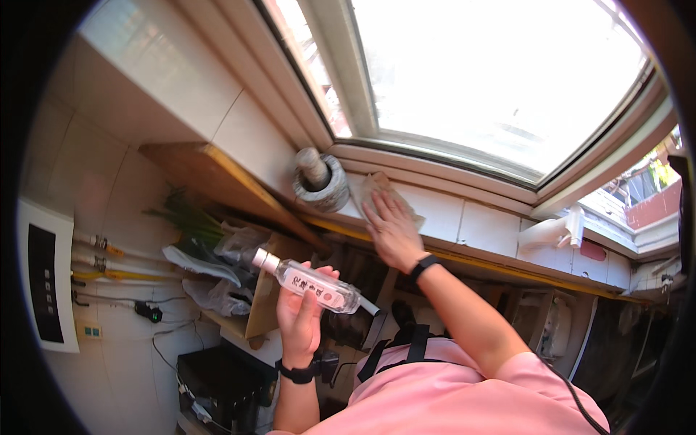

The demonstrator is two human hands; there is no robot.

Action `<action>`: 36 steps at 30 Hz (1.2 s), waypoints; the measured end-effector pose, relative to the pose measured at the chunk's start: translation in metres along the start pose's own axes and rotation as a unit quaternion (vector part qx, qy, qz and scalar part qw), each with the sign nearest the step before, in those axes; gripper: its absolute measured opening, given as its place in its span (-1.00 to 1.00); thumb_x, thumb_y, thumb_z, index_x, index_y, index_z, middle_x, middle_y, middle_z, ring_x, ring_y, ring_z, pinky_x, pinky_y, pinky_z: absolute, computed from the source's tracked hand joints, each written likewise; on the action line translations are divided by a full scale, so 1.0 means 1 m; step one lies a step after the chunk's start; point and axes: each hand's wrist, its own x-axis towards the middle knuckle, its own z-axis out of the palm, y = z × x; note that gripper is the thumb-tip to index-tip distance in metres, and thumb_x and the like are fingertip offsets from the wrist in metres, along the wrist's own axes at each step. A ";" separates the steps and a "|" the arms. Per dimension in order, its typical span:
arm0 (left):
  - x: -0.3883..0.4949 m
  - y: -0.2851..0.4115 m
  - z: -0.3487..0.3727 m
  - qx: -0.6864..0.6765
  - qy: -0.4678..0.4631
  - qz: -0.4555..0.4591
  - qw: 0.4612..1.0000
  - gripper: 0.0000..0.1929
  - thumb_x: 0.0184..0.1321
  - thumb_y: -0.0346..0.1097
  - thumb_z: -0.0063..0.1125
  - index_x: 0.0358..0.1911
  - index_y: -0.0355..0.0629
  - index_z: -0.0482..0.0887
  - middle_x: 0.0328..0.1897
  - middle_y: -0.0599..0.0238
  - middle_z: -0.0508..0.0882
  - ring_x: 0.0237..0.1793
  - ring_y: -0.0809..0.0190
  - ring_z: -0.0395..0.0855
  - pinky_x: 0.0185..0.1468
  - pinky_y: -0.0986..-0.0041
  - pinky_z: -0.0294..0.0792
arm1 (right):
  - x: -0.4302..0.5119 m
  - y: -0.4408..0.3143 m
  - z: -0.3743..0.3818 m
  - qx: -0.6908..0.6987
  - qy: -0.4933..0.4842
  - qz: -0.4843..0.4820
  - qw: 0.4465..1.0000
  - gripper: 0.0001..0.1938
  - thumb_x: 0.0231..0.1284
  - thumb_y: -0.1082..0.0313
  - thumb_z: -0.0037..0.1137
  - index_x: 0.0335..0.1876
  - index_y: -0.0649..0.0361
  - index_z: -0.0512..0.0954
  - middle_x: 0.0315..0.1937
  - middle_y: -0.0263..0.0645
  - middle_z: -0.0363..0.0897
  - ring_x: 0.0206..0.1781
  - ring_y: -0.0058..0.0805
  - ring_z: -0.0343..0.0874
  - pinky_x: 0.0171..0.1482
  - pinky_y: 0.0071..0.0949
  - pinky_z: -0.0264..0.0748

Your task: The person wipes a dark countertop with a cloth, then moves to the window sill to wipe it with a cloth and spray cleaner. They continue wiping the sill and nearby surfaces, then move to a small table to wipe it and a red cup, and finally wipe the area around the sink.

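My left hand (300, 321) holds a clear glass bottle (348, 299) tilted on its side, its white cap pointing up and left. The label bears writing. My right hand (392, 231) lies flat on a brown cloth (376, 182), holding it against the white-tiled windowsill (489, 223). Most of the cloth is under the palm and fingers. Close to its left stands a speckled stone mortar (331, 198) with a pestle (312, 166) in it. A pale rod-like end (370, 307) shows past the bottle's base; what it belongs to is hidden.
A window frame (435, 147) rises behind the sill. Farther right on the sill sits a white spray bottle (549, 231). A wooden board (239, 185) leans at the left, near green leafy stalks (190, 223) and plastic bags (228, 299). Below is a black bin-like container (223, 375).
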 end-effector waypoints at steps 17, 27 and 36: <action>-0.010 0.009 -0.018 -0.125 -0.008 0.035 0.992 -0.21 0.25 -0.03 0.53 0.43 -0.16 0.34 0.34 -0.05 0.59 0.40 -0.16 0.56 0.49 -0.07 0.39 | -0.041 0.002 -0.022 -0.061 -0.020 -0.002 0.998 -0.43 0.56 0.25 -0.05 0.60 0.21 0.27 0.66 -0.03 0.16 0.72 -0.08 0.05 0.69 -0.13 -0.02; -0.175 -0.068 -0.115 0.075 0.365 -0.035 0.927 -0.40 0.38 -0.55 0.28 0.43 -0.32 0.30 0.31 -0.01 0.64 0.35 0.10 0.61 0.42 0.26 0.44 | -0.074 0.061 -0.075 -0.164 -0.071 0.098 0.979 -0.41 0.65 0.17 -0.18 0.66 0.24 0.18 0.69 -0.03 0.09 0.75 -0.07 -0.03 0.74 -0.16 -0.15; -0.130 -0.042 -0.075 0.119 0.250 0.054 0.959 -0.34 0.37 -0.31 0.42 0.42 -0.33 0.31 0.39 -0.12 0.57 0.40 0.02 0.55 0.43 0.17 0.44 | -0.074 0.032 -0.055 -0.117 -0.081 -0.003 0.990 -0.45 0.58 0.29 -0.09 0.61 0.22 0.27 0.65 -0.02 0.17 0.71 -0.03 0.08 0.70 -0.09 -0.04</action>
